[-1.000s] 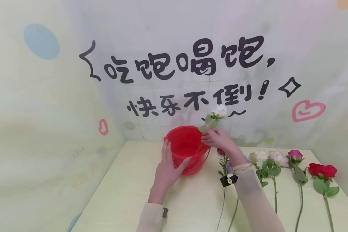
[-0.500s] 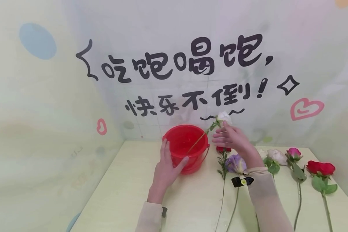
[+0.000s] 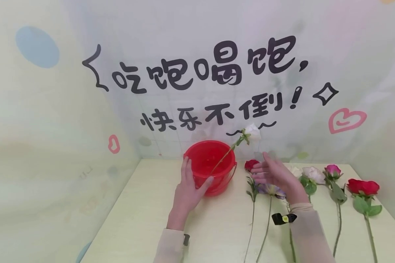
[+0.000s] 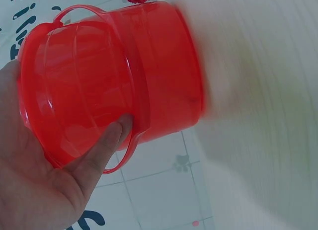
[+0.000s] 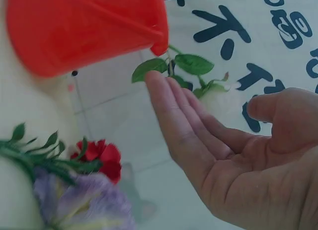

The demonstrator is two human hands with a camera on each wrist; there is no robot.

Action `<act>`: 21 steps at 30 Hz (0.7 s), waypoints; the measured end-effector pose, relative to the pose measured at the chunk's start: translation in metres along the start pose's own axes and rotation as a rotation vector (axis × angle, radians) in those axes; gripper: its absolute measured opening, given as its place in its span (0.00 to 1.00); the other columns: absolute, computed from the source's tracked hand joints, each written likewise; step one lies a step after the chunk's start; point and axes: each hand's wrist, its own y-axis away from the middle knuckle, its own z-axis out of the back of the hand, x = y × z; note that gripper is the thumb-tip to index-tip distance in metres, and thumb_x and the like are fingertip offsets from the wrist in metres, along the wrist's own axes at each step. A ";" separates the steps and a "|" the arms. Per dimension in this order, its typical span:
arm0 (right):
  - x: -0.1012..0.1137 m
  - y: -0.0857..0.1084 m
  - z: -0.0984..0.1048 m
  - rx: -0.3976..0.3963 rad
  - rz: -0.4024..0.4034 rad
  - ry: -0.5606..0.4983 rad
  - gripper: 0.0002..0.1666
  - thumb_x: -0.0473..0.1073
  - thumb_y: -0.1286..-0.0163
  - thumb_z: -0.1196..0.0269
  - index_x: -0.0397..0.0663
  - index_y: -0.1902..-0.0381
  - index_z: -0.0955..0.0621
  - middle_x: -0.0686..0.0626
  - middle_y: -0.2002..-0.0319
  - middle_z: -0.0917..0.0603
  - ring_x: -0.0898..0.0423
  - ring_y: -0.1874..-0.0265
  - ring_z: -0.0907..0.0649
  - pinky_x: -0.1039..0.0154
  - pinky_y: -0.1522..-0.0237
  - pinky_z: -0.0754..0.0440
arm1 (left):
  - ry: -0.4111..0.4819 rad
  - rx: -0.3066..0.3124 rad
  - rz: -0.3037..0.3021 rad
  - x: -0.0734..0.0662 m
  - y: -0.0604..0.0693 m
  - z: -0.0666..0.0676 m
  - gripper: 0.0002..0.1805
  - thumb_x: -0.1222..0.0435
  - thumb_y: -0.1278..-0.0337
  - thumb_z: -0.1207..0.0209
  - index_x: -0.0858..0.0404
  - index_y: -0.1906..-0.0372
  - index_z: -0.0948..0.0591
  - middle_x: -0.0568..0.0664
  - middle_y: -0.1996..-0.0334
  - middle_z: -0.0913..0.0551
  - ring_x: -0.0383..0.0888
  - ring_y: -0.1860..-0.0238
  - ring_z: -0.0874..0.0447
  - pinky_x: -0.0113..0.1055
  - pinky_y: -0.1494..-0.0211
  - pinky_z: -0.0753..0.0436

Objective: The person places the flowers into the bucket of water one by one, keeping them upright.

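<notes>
A red bucket (image 3: 214,184) stands on the table, its side also large in the left wrist view. My left hand (image 3: 187,193) holds it from the near left, thumb against the front and fingers at the left rim. One white rose (image 3: 252,132) leans over the bucket's right rim with its stem inside. To the right of the bucket my right hand (image 3: 278,175) hovers with extended fingers and holds nothing. In the right wrist view, the green leaves (image 5: 194,64) of the white rose show beyond my fingertips.
Right of the bucket lie a small red flower (image 3: 251,165), a purple flower (image 3: 270,190), a pale pink rose (image 3: 313,175), a magenta rose (image 3: 333,171) and a large red rose (image 3: 363,186). A printed curtain (image 3: 184,33) stands behind the table.
My right hand has let go of the white rose and moved right and down, away from the bucket. The rose now leans on the rim. My left hand has stayed on the bucket.
</notes>
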 end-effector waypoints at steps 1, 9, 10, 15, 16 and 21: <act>-0.006 0.003 0.002 0.000 -0.013 -0.009 0.54 0.68 0.15 0.62 0.15 0.30 0.36 0.31 0.44 0.14 0.46 0.51 0.10 0.54 0.47 0.12 | -0.003 -0.001 -0.002 0.000 0.000 0.000 0.64 0.33 0.43 0.32 0.49 0.13 0.56 0.48 0.21 0.40 0.54 0.46 0.15 0.47 0.52 0.09; -0.055 0.034 0.008 -0.007 -0.088 0.018 0.51 0.64 0.12 0.65 0.12 0.36 0.31 0.30 0.52 0.12 0.45 0.56 0.08 0.54 0.50 0.11 | 0.006 -0.001 0.002 0.000 0.000 0.001 0.65 0.37 0.44 0.29 0.49 0.13 0.56 0.48 0.21 0.40 0.55 0.38 0.19 0.50 0.51 0.09; -0.059 0.038 0.010 -0.009 -0.092 0.022 0.50 0.63 0.12 0.65 0.12 0.37 0.30 0.31 0.53 0.12 0.45 0.56 0.08 0.54 0.50 0.10 | 0.007 -0.001 -0.003 -0.001 -0.001 0.000 0.65 0.37 0.44 0.29 0.50 0.13 0.56 0.48 0.20 0.40 0.56 0.37 0.19 0.50 0.51 0.09; -0.076 0.044 0.012 0.009 -0.079 0.026 0.38 0.53 0.11 0.55 0.12 0.42 0.27 0.34 0.57 0.10 0.47 0.60 0.08 0.55 0.52 0.10 | 0.012 -0.006 -0.023 -0.004 -0.008 -0.004 0.64 0.36 0.43 0.30 0.49 0.13 0.57 0.49 0.21 0.40 0.56 0.39 0.18 0.50 0.50 0.09; -0.079 0.044 0.011 0.017 -0.071 0.033 0.36 0.50 0.12 0.52 0.12 0.43 0.26 0.34 0.58 0.10 0.47 0.60 0.08 0.55 0.53 0.10 | 0.013 -0.007 -0.020 -0.004 -0.009 -0.004 0.64 0.36 0.43 0.30 0.48 0.13 0.57 0.48 0.21 0.39 0.56 0.40 0.18 0.50 0.51 0.09; -0.096 0.042 -0.001 0.024 -0.069 0.124 0.24 0.42 0.19 0.38 0.15 0.52 0.20 0.36 0.64 0.10 0.50 0.66 0.08 0.58 0.59 0.09 | 0.018 -0.006 0.024 0.002 -0.004 -0.007 0.65 0.37 0.45 0.28 0.46 0.13 0.57 0.48 0.23 0.38 0.57 0.42 0.17 0.51 0.52 0.09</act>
